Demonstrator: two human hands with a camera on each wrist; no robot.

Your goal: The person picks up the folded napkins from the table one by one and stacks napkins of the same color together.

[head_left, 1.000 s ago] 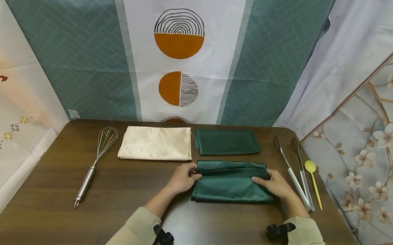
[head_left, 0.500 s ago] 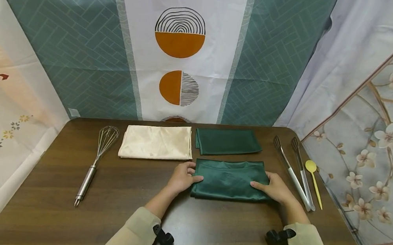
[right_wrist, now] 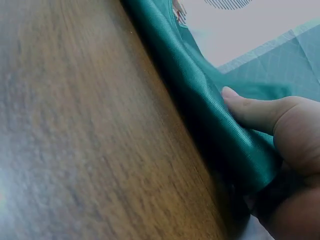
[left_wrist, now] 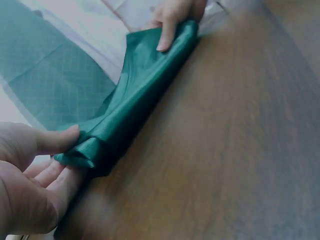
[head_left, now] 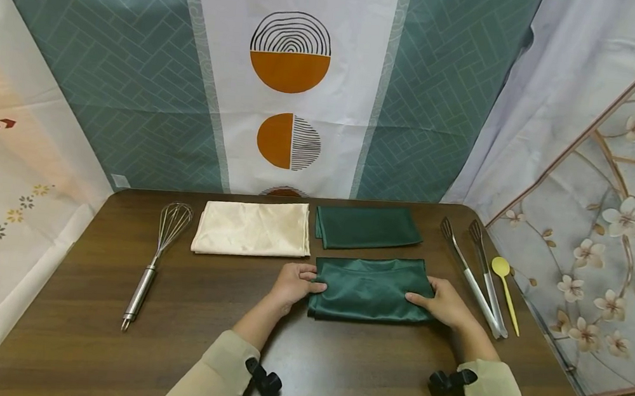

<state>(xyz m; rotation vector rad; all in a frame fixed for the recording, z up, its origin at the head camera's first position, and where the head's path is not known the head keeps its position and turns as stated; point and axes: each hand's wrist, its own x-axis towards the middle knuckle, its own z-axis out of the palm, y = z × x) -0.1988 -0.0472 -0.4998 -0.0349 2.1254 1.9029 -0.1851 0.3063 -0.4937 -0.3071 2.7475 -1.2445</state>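
A shiny dark green cloth point(head_left: 368, 291), folded into a rectangle, lies between my two hands near the middle of the table. My left hand point(head_left: 293, 286) pinches its left end, thumb on top and fingers underneath, as the left wrist view shows with the folded layers of the green cloth point(left_wrist: 135, 95). At the opposite end my right hand point(head_left: 445, 303) grips it the same way. In the right wrist view the thumb point(right_wrist: 255, 110) presses on the cloth's upper face, while the fingers below are mostly hidden.
Behind lie a folded cream cloth point(head_left: 253, 229) and a second folded green cloth point(head_left: 369, 228). A wire whisk point(head_left: 156, 265) is at the left. Along the right edge rest two slim metal-headed utensils with pale handles point(head_left: 480, 296) and a yellow spoon point(head_left: 506, 293).
The cloth's top has become flatter and smoother, its raised fold gone down. Both hands have kept their hold at the ends, and the cloth has shifted slightly left and away.
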